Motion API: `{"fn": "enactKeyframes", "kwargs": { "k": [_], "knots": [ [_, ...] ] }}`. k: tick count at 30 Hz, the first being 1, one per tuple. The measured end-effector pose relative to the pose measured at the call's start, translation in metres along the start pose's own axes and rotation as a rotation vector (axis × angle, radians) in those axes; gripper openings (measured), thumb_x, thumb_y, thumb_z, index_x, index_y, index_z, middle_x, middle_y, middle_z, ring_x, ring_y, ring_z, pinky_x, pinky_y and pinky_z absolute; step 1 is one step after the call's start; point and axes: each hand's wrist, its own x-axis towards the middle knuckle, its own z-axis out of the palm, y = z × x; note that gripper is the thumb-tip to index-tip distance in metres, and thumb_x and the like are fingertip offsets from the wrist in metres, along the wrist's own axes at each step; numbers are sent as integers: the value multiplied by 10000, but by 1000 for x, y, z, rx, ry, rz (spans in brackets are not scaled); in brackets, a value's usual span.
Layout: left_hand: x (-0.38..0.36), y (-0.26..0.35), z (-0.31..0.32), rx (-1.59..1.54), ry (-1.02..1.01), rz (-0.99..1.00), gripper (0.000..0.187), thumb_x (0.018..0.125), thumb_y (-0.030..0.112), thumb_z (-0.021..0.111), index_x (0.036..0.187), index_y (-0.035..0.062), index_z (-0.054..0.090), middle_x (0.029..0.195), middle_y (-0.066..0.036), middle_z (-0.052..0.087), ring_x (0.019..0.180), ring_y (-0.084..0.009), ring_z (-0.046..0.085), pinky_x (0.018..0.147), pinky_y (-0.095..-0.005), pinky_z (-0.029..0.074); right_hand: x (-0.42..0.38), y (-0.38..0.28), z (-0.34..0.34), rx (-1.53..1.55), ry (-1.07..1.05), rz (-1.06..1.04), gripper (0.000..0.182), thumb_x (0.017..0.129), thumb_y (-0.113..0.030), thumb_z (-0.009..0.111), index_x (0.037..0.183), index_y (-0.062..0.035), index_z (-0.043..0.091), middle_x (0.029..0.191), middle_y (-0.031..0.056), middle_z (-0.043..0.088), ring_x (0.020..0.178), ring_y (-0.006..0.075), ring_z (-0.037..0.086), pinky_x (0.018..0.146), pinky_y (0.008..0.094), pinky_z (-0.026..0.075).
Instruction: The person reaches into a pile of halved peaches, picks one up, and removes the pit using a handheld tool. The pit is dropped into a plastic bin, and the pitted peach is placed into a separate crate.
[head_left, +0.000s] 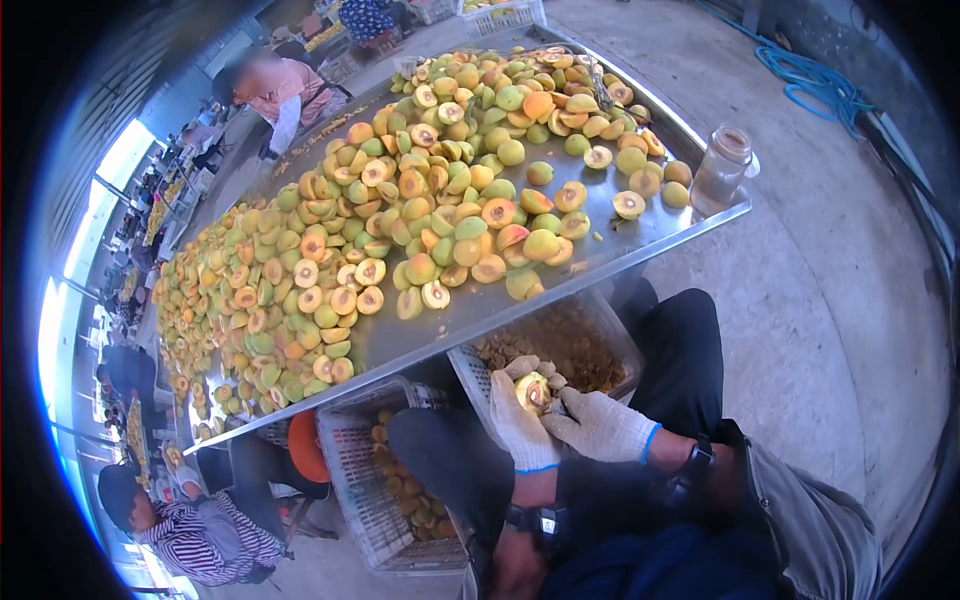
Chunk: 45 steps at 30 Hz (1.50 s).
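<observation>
My left hand, in a pale knit glove with a blue cuff edge, is closed around a halved fruit whose cut face shows a brown centre. Also gloved, my right hand is closed against the fruit's right side; a small dark thing at its fingertips is too small to make out. Both hands are over the near edge of a crate with brown pits or scraps inside. Beyond them, many halved green and orange fruits are heaped on a metal table.
A glass jar stands at the table's right corner. Left of my knees is a white crate holding fruit halves. One person in stripes sits at the lower left; another person leans at the table's far side. A blue hose lies on the floor.
</observation>
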Motion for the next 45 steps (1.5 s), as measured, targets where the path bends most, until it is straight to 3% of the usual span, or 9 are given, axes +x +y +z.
{"fn": "enactKeyframes", "kwargs": {
  "k": [9,12,14,18,23,26,32,37,45],
  "knots": [
    [1,2,-1,291,-132,170,608,1074,558,497,1080,-28,662,915,-170,691,754,-252,659,714,-356,559,-2,13,12,286,-55,111,523,1022,-452,577,1151,45,676,971,301,714,956,482,701,845,497,523],
    [-2,4,-1,301,-100,156,628,1074,573,483,1057,-27,666,886,-166,692,735,-243,653,703,-345,553,-8,4,11,245,1,51,517,1027,-446,568,1131,51,670,917,271,720,824,415,730,747,468,544],
    [-2,5,-3,296,-79,148,636,1075,580,473,1053,-26,664,884,-166,689,727,-240,649,696,-341,550,-7,-1,9,381,-162,198,506,1034,-437,560,1097,54,667,839,227,711,682,320,722,622,427,536],
    [-3,7,-6,314,-181,201,631,1079,580,457,1043,-18,655,870,-159,681,727,-228,637,687,-333,539,-6,6,14,519,-224,203,500,1038,-437,548,1067,47,670,763,181,690,592,233,688,533,383,508],
    [-6,7,-3,312,-161,199,612,1087,565,446,1043,-11,649,899,-151,677,758,-220,631,695,-332,524,-2,29,34,305,-2,-75,407,1046,-429,541,1021,-29,615,714,42,580,531,142,582,474,312,461],
    [-5,13,-2,450,-246,289,594,1092,547,446,1042,-9,647,921,-154,675,774,-217,628,702,-331,514,-13,4,16,628,-262,162,363,1050,-428,549,994,-70,554,702,-6,510,517,114,527,456,284,432],
    [-9,26,1,515,-328,297,595,1093,514,447,983,-28,665,879,-169,687,706,-207,624,643,-325,505,-17,4,11,904,-407,271,280,1066,-387,544,980,-121,528,673,-47,469,483,61,442,417,242,348],
    [-7,27,-1,560,-352,298,697,1085,560,420,869,-39,703,799,-164,697,634,-201,631,563,-302,486,-20,8,16,1076,-498,298,324,1079,-385,549,855,-155,504,618,-60,434,445,44,379,388,231,289],
    [-4,24,-14,462,-444,251,651,1096,529,408,833,0,681,792,-174,698,691,-250,647,623,-344,506,-19,16,26,1113,-515,285,449,1082,-427,544,724,-164,475,568,-59,394,417,53,347,376,225,262]
  ]
}}
